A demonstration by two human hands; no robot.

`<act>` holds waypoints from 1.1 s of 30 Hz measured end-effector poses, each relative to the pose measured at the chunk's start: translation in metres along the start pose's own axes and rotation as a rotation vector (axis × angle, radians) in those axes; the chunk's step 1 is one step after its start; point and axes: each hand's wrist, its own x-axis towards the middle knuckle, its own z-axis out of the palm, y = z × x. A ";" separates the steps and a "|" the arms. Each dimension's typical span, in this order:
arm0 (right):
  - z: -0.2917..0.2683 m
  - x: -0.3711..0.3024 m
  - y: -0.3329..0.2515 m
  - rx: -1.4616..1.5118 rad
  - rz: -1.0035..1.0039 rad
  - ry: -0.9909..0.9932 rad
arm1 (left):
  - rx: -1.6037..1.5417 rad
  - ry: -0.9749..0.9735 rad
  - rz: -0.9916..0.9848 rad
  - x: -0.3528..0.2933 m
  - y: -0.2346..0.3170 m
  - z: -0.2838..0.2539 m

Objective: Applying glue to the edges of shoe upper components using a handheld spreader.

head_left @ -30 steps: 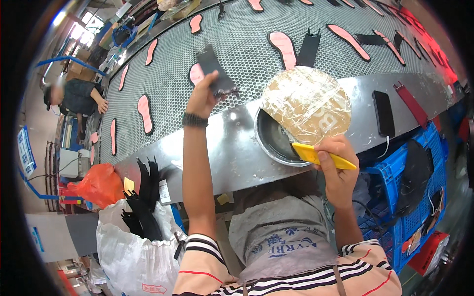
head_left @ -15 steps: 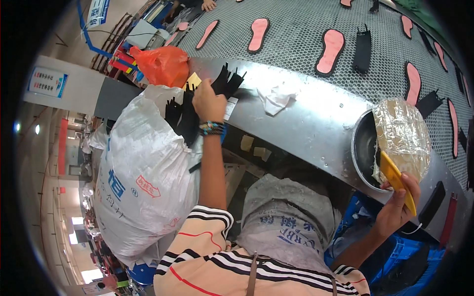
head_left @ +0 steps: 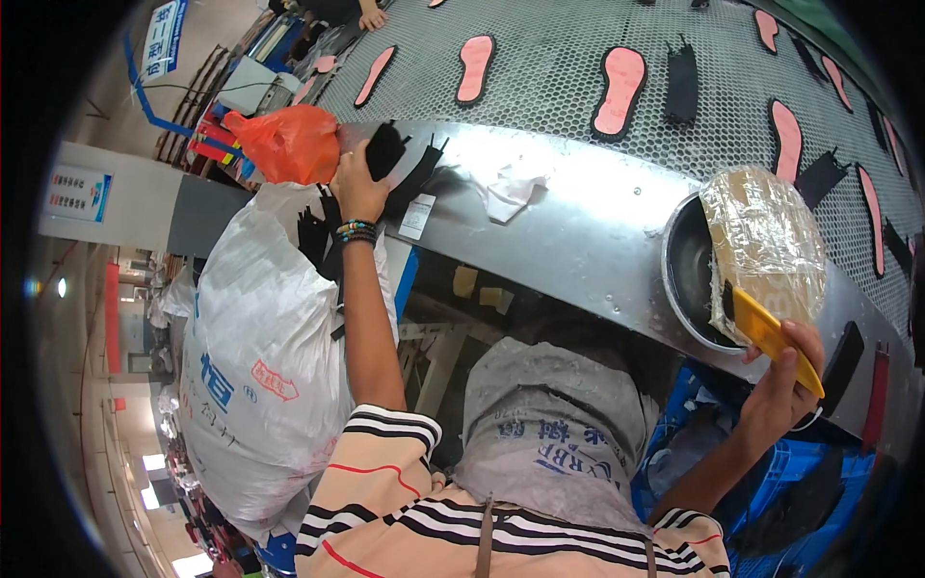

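Note:
My left hand [head_left: 360, 188] is closed on a black fabric piece [head_left: 386, 149] at the edge of the metal ledge. More black pieces [head_left: 313, 237] with frayed-looking strips stick out of the big white woven sack [head_left: 265, 356] below it, and another black strip [head_left: 417, 180] lies just to the right of the hand. My right hand [head_left: 785, 376] grips a yellow-handled brush [head_left: 769, 337], its dark tip at the rim of a metal bowl [head_left: 679, 246]. A round, tape-wrapped cardboard cover [head_left: 768, 250] hides the right part of the bowl.
Pink, black-edged insoles [head_left: 619, 91] and black pieces [head_left: 682, 85] lie on the mesh conveyor [head_left: 549, 77] beyond the metal ledge [head_left: 568, 231]. An orange plastic bag [head_left: 289, 143] sits at the left, with a crumpled white cloth [head_left: 511, 193] on the ledge. Another person's hand [head_left: 372, 17] shows at the far side.
My left hand has drawn a black piece up and now holds it higher, tilted over the ledge. The insoles have shifted left in the picture. My right hand keeps the brush near the bowl.

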 end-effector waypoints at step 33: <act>0.044 0.014 0.023 -0.724 -0.101 -0.287 | -1.712 -1.910 -0.064 -0.241 0.215 -0.079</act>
